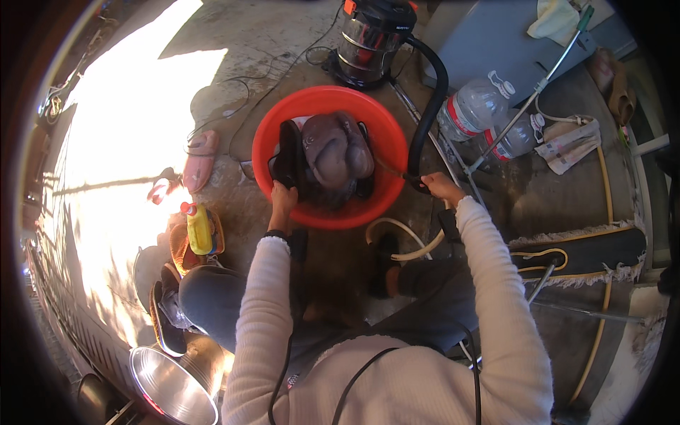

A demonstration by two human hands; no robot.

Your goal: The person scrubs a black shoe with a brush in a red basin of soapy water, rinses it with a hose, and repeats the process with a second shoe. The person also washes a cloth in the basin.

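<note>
A red plastic basin [392, 196] stands on the floor before me. In it lies a grey-brown fabric item [332, 151], perhaps a bag, with a black strap-like or padded part [289, 154] along its left side. My left hand [284, 197] is at the basin's near left rim, its fingers closed on the lower end of that black part. My right hand [442, 188] is just outside the basin's right rim, shut on a dark handle from which a thin piece reaches over the rim; its exact kind cannot be told. The underside of the item is hidden.
A canister vacuum cleaner [366, 50] with a black hose stands beyond the basin. Large water bottles [473, 109] and a metal pole [523, 109] are at right, above a flat mop [584, 255]. At left are a pink slipper [201, 162], a yellow bottle [200, 228] and a metal basin [172, 388].
</note>
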